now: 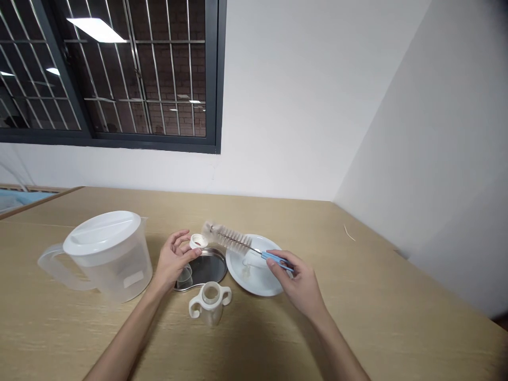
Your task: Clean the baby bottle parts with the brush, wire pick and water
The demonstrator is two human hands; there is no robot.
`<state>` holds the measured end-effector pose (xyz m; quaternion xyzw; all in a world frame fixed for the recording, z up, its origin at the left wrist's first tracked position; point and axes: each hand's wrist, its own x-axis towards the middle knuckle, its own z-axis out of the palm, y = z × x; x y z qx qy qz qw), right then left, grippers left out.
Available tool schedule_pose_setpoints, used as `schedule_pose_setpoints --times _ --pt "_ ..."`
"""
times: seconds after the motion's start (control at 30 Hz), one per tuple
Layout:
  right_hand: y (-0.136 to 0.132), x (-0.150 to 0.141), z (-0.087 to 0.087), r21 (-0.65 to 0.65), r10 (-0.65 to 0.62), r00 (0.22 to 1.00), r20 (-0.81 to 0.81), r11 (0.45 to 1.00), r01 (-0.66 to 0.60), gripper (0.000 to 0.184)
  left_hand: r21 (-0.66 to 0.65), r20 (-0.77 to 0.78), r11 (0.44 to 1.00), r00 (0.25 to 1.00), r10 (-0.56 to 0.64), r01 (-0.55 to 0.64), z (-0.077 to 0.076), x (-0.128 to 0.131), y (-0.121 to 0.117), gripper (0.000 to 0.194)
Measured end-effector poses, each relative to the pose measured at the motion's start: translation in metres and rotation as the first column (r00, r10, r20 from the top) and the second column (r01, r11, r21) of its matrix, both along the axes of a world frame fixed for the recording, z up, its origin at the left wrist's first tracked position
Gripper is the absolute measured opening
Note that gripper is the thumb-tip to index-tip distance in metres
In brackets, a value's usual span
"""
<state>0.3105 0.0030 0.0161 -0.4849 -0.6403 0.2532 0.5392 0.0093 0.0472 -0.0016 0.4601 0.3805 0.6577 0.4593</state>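
My right hand (300, 283) is closed on the blue handle of a bottle brush (232, 239), whose white bristles point left over a white plate (254, 280). My left hand (173, 259) rests over a kidney-shaped steel tray (206, 269), fingers curled round a small clear cup (184, 276). A white ring-shaped cap (198, 241) lies just past its fingertips. A clear baby bottle with a two-handled white collar (210, 302) lies in front of the tray.
A large translucent plastic pitcher with a white lid (103, 254) stands at the left on the wooden table (377, 296). White walls meet at the right rear corner. A barred dark window is up left.
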Motion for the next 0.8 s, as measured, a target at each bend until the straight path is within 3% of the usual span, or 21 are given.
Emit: schedule_pose_setpoints --times 0.33,0.6,0.8 --pt "-0.002 -0.011 -0.002 -0.004 0.057 0.998 0.009 0.998 -0.057 0.032 0.013 -0.032 1.000 0.999 -0.006 0.007 -0.002 0.004 0.001 0.070" --pt "0.002 -0.002 -0.003 0.008 -0.007 1.000 0.006 1.000 0.007 0.033 0.014 -0.014 0.999 0.999 0.032 -0.031 0.002 0.000 0.001 0.071" --pt "-0.001 -0.010 -0.005 -0.016 0.061 0.998 -0.012 0.998 -0.062 0.033 0.017 -0.036 1.000 0.999 0.026 -0.025 0.003 0.002 -0.001 0.071"
